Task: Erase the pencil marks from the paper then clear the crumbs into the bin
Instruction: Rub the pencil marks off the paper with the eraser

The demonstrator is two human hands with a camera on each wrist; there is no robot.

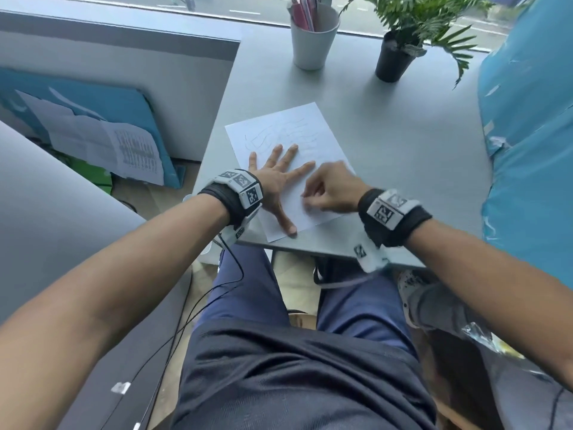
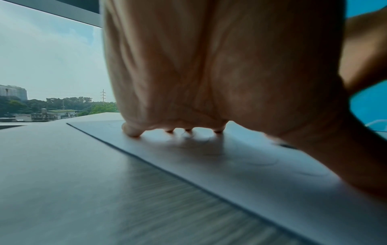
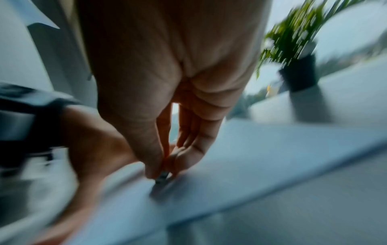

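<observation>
No legible text, brand, number or sign in any view. Wrist bands (image 1: 240,187) carry black-and-white square code markers, not readable as characters. Printed sheet (image 1: 136,152) leaning by the partition shows dense rows of print, too small to read. Paper (image 1: 288,131) bears only faint wavy pencil lines.

Up at the far edge of the grey table (image 1: 403,150), a pale cup (image 1: 313,41) stuffed with pink pens stands near the window, and to its right sits a fern in a black pot (image 1: 392,62). Down on the left, printed sheets (image 1: 102,144) lean against a blue board (image 1: 124,103).
</observation>
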